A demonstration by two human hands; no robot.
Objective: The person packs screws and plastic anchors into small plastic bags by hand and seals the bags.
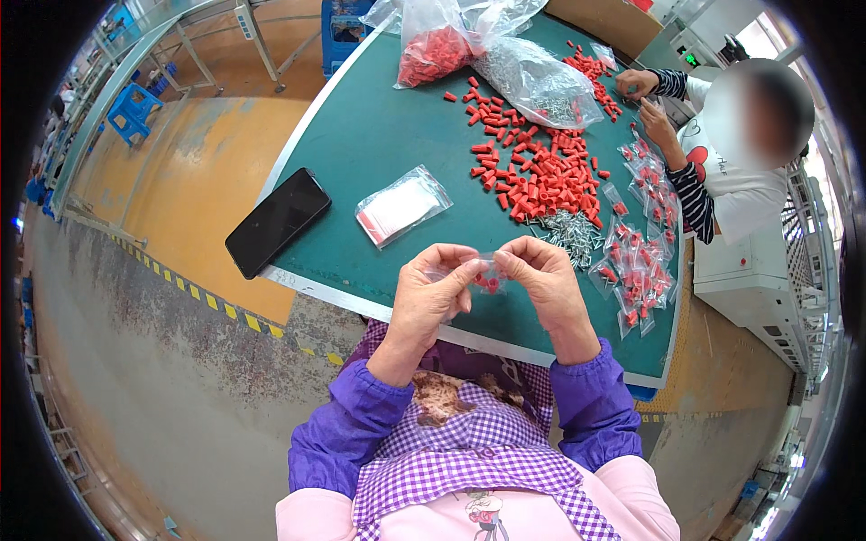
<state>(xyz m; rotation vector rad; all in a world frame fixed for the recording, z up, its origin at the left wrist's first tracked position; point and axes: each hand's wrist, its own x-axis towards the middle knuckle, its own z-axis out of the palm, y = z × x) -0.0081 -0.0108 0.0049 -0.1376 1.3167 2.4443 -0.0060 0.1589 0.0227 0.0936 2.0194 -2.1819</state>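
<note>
Between my two hands, above the near edge of the green table, is a small clear plastic bag (489, 280) with red pieces inside. My left hand (431, 290) pinches one side of it between thumb and fingers. The other side of its top is pinched by my right hand (547, 284). Just beyond my hands lies a pile of silver screws (570, 236), touching a large heap of red plastic caps (546, 176). To the right of my right hand, several filled small bags (642, 270) with red pieces lie in a loose pile.
A black phone (278, 222) lies at the table's left edge, beside a stack of flat clear bags (402, 207). Large bags of red caps (435, 56) and screws (539, 86) stand farther back. A co-worker (735, 153) handles pieces across the table (361, 144).
</note>
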